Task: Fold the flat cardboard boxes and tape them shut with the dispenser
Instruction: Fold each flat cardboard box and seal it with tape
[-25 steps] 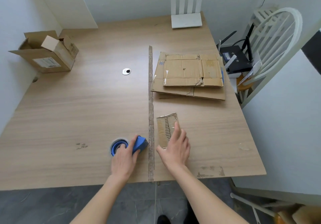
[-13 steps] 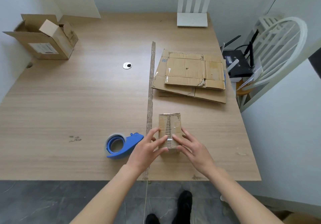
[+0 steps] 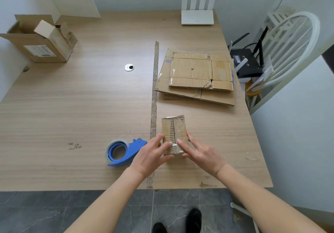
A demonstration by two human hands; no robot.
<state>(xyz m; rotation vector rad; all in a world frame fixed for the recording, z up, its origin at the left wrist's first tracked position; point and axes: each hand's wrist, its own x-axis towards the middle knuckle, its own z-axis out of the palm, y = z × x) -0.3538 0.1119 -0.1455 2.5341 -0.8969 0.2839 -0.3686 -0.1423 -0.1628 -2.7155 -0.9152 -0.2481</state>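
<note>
Open box: an open cardboard box (image 3: 42,42) stands at the far left of the table (image 3: 72,106), flaps up, with a white printed label on its near side; the print is too small to read.
Grommet: a round metal cable grommet (image 3: 129,67) sits in the table top, left of the seam strip (image 3: 154,109) that runs from far to near.
Tape dispenser: a blue tape dispenser (image 3: 124,151) lies on its side near the front edge, roll end to the left, nose pointing right toward the left hand, just beside it.
Left hand: the left hand (image 3: 153,156) rests against the left side of the small folded box, fingers fairly straight, fingertips pressing on its top by the tape; the thumb runs along the near end.
Small box: the small folded cardboard box (image 3: 174,133) stands just right of the seam, near the front, long axis pointing away from the person; its two top flaps meet in a centre slit, with clear tape across the near end.
Right hand: the right hand (image 3: 201,152) mirrors it, straight fingers pressing the top and right side.
Flat boxes: a stack of flat cardboard boxes (image 3: 197,77) lies farther back, long axis left to right; a small blue mark on one corner is unreadable.
Routers: a white router (image 3: 197,14) at the far edge; a black router (image 3: 246,62) on a white chair (image 3: 292,48) to the right.
</note>
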